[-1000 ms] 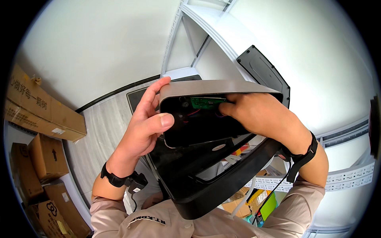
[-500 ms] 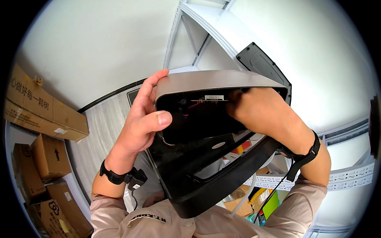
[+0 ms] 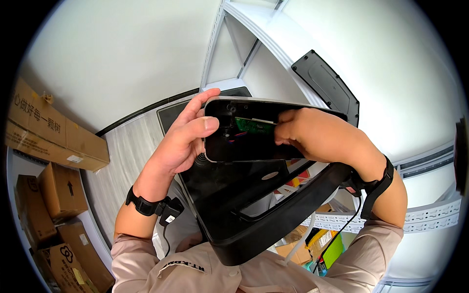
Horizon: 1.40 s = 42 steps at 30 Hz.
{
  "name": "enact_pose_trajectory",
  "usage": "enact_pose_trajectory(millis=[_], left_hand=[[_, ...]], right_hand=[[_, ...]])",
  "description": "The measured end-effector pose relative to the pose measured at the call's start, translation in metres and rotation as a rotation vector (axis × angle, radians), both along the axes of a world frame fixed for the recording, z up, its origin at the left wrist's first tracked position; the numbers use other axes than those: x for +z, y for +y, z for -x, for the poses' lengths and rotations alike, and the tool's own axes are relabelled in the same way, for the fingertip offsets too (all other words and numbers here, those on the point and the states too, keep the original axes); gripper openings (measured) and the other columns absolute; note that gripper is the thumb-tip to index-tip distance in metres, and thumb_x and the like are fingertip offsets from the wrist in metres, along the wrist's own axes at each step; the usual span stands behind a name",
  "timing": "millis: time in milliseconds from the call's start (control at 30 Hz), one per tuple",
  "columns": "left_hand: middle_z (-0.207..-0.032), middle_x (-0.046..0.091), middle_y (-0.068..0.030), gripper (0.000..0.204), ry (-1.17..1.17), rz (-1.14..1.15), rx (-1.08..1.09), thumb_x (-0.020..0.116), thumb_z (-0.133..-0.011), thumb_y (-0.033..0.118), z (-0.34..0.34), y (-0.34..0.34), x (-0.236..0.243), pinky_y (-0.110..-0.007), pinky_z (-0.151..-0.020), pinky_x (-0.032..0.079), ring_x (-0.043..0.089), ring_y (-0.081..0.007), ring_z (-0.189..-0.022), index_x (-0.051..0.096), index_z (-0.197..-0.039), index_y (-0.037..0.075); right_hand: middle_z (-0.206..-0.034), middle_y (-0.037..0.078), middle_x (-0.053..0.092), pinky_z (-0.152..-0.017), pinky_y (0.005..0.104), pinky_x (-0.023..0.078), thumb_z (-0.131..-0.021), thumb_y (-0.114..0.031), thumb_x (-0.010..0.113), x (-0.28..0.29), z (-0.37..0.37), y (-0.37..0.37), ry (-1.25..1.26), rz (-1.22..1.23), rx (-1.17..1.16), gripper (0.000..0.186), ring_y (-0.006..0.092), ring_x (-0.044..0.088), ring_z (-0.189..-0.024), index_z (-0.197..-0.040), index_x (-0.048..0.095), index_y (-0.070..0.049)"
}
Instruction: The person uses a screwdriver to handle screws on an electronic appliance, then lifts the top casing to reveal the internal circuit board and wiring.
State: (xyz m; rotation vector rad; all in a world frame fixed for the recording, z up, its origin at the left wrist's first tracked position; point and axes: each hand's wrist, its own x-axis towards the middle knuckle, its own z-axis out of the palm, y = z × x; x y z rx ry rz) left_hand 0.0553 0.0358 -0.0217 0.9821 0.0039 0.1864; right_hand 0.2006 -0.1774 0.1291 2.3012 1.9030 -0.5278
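My left hand (image 3: 183, 134) grips the left end of an open dark housing (image 3: 234, 155), thumb at the rim and fingers behind it. A green circuit board (image 3: 255, 126) with a pale strip along its upper edge sits inside, near thin red and purple wires (image 3: 239, 134). My right hand (image 3: 315, 133) reaches into the housing from the right, its curled fingers closed at the board's right end. Blur and shadow partly hide those fingertips. Below the housing stands a black frame-like base (image 3: 234, 239), close to my body.
A detached black cover (image 3: 327, 80) leans at the white shelf's edge, beyond my right hand. Cardboard boxes (image 3: 61, 193) stack up at left. A pale cable (image 3: 309, 234) hangs by the base, with colourful packages (image 3: 322, 244) below. Black straps with cables circle both wrists.
The housing has tilted, so its grey outer face is nearly gone from view and more of the inside shows. The board's green face has turned into view. My left hand has shifted slightly right.
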Motion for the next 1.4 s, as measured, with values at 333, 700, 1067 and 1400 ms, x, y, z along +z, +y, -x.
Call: enact_pose_trajectory(millis=[333, 700, 1067, 1400], left_hand=[[-0.145, 0.053, -0.0146, 0.093, -0.001, -0.020, 0.008, 0.075, -0.085, 0.041, -0.002, 0.001, -0.002, -0.041, -0.113, 0.046, 0.056, -0.0265, -0.132, 0.034, -0.158, 0.000], [-0.146, 0.053, -0.0153, 0.097, 0.008, 0.006, -0.001, 0.077, -0.084, 0.042, -0.004, 0.004, -0.008, -0.041, -0.113, 0.046, 0.056, -0.0269, -0.132, 0.034, -0.158, -0.001], [-0.146, 0.053, -0.0162, 0.096, -0.004, 0.021, 0.008, 0.077, -0.084, 0.043, -0.002, 0.009, -0.013, -0.042, -0.112, 0.047, 0.056, -0.0272, -0.132, 0.033, -0.158, 0.000], [-0.124, 0.052, -0.0083, 0.085, -0.037, 0.084, 0.015, 0.072, -0.089, 0.033, 0.001, 0.008, -0.009, -0.033, -0.093, 0.045, 0.052, -0.0179, -0.110, 0.034, -0.158, 0.000]], right_hand=[[-0.103, 0.015, 0.073, -0.079, 0.0453, 0.056, -0.080, 0.004, 0.069, 0.003, 0.008, 0.000, -0.047, -0.122, -0.043, 0.033, 0.0396, 0.070, -0.093, -0.111, 0.075, -0.007], [-0.097, 0.014, 0.071, -0.078, 0.0442, 0.057, -0.078, 0.003, 0.069, 0.002, 0.008, 0.003, -0.122, -0.094, -0.015, 0.029, 0.0385, 0.070, -0.093, -0.105, 0.073, -0.005], [-0.088, 0.014, 0.070, -0.068, 0.0463, 0.057, -0.069, 0.005, 0.072, 0.005, 0.012, 0.003, -0.274, -0.081, 0.062, 0.027, 0.0392, 0.070, -0.085, -0.094, 0.073, -0.004], [-0.085, 0.014, 0.069, -0.067, 0.0455, 0.056, -0.074, 0.003, 0.069, 0.004, 0.010, 0.006, -0.236, -0.139, 0.090, 0.018, 0.0388, 0.069, -0.082, -0.090, 0.071, -0.005]])
